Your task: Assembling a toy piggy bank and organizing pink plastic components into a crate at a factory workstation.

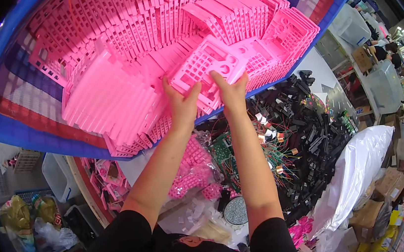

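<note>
Both my hands are at the near edge of a large blue crate point(29, 139) filled with rows of pink plastic casings point(113, 89). Between them is a small stack of calculator casings point(207, 65), pink, with a grid of key holes and a window cut-out. My left hand point(183, 104) grips its left side, thumb on top and fingers partly hidden beneath. On the right side my right hand point(230, 90) holds it the same way. The stack is tilted and rests against or just above other casings; I cannot tell which.
Under the crate's near edge, the table carries black plastic parts point(308, 139), green circuit boards with wires point(223, 156), bagged pink keypads point(194, 169) and a round tin point(235, 211). A white plastic bag point(352, 173) lies right. Clear bins point(384, 86) and a distant person point(385, 53) appear far right.
</note>
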A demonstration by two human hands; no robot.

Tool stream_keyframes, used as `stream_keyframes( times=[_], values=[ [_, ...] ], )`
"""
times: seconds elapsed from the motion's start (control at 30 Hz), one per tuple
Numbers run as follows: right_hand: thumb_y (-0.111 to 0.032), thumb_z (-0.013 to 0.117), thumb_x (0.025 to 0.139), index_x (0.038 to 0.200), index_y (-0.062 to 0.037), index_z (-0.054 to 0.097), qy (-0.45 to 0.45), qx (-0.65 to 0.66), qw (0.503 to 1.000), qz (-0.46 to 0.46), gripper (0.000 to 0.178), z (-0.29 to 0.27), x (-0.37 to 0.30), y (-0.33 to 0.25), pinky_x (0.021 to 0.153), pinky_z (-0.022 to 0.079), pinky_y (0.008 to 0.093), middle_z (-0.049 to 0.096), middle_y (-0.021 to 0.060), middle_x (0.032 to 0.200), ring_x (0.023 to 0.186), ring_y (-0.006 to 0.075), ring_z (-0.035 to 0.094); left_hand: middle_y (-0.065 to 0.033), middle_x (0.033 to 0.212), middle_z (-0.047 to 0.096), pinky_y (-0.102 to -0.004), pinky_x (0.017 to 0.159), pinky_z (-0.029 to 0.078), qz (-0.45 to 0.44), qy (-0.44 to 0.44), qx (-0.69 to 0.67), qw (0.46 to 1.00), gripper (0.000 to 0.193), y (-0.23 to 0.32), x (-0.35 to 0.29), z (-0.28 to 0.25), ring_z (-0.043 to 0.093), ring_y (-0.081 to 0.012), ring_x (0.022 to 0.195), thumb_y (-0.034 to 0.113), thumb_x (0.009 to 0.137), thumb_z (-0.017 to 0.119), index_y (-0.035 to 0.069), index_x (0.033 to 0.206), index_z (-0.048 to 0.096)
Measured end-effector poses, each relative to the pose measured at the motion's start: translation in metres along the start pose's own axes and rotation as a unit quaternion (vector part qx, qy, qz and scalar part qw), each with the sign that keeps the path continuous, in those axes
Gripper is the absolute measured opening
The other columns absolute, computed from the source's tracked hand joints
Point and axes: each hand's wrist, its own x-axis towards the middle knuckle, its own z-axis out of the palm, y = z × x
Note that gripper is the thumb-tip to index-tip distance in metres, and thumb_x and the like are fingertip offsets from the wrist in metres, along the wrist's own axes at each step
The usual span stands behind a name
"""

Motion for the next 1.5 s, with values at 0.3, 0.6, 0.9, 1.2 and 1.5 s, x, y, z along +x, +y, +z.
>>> stream_keyframes(
  times=[0.3,0.6,0.9,1.2,1.5],
  values=[
    [-0.039,0.081,0.079,0.152,0.0116,0.014,0.094,-0.288,0.952,-0.049,0.111,0.009,0.018,0.045,0.102,0.047,0.0414,0.056,0.0335,0.132,0.119,0.0435,0.059,-0.0278,0.154,0.032,-0.0548,0.120,0.017,0.297,-0.171,0.489,0.802,0.089,0.030,-0.026,-0.004,0.023,-0.0405,0.148,0.033,0.089,0.071,-0.006,0.153,0.023],
    [-0.049,0.086,0.064,0.137,-0.0064,0.057,-0.095,-0.712,0.655,-0.235,0.089,-0.108,0.040,-0.053,0.113,0.037,0.0506,0.049,0.0203,0.146,0.141,0.0415,0.036,-0.0221,0.143,0.046,-0.0492,0.117,0.027,0.270,-0.192,0.558,0.760,0.075,0.020,-0.002,-0.019,0.034,-0.0400,0.141,0.024,0.083,0.074,0.000,0.146,0.041],
    [-0.053,0.084,0.066,0.131,-0.0010,0.057,-0.162,-0.760,0.610,-0.157,0.087,-0.082,0.060,-0.051,0.104,0.047,0.0528,0.044,0.0199,0.149,0.140,0.0413,0.038,-0.0259,0.137,0.047,-0.0504,0.115,0.030,0.295,-0.145,0.517,0.791,0.058,0.006,0.000,-0.029,0.040,-0.0429,0.134,0.011,0.087,0.066,-0.002,0.140,0.043],
    [-0.049,0.072,0.077,0.146,-0.0051,0.042,-0.102,-0.749,0.616,-0.223,0.087,-0.073,0.050,-0.042,0.101,0.051,0.0506,0.053,0.0195,0.138,0.136,0.0440,0.042,-0.0280,0.139,0.045,-0.0514,0.115,0.030,0.309,-0.099,0.502,0.802,0.060,-0.002,0.002,-0.028,0.039,-0.0439,0.134,0.009,0.089,0.064,-0.005,0.141,0.038],
    [-0.027,0.069,0.084,0.136,-0.0094,0.050,-0.113,-0.790,0.576,-0.176,0.058,-0.062,0.064,-0.049,0.086,0.059,0.0498,0.060,0.0163,0.124,0.126,0.0419,0.051,-0.0295,0.135,0.047,-0.0501,0.114,0.033,0.292,-0.140,0.533,0.782,0.059,0.005,0.001,-0.026,0.039,-0.0444,0.135,0.005,0.085,0.067,-0.004,0.137,0.041]
  ],
)
